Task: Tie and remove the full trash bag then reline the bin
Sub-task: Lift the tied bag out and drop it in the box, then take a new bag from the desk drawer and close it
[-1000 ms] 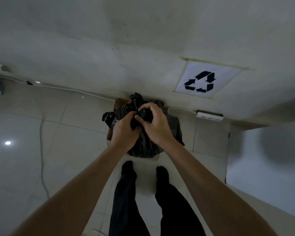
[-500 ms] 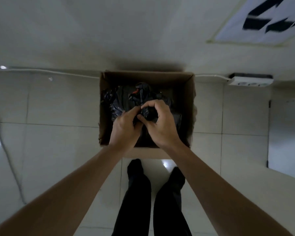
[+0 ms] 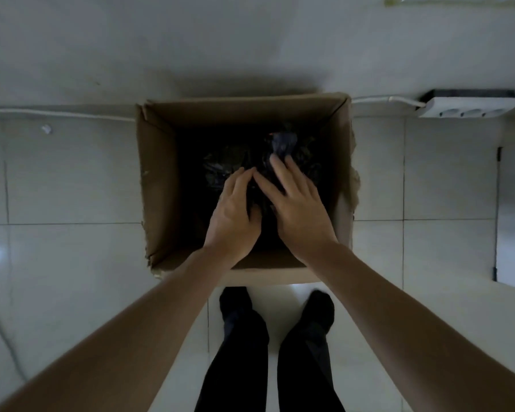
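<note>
From the head camera, we are looking straight down into the cardboard box (image 3: 158,185) that is serving as the bin, standing on the tiled floor (image 3: 72,173) against the wall (image 3: 220,40). The black trash bag (image 3: 280,150) is sitting deep inside it, filling the dark bottom, its gathered top bunching toward the far right of the opening, where a small fleck of red is showing.

Our left hand (image 3: 235,215) and right hand (image 3: 298,209) are both reaching down into the box over the bag. The fingers of each are spread and mostly straight, so we are reading both hands as released, gripping nothing; whether the fingertips are resting on the plastic or hovering just above it, we cannot tell in this gloom. They are sitting side by side, index fingers nearly meeting, probably because we are feeling for the bunched neck in order to tie it or lift it. Our feet (image 3: 318,304) are planted just in front of the box, keeping us square over it.

A white power strip (image 3: 470,110) is lying at the wall's foot, its cable (image 3: 57,114) running along the skirting. We are finding no brand, label or legible writing anywhere.
</note>
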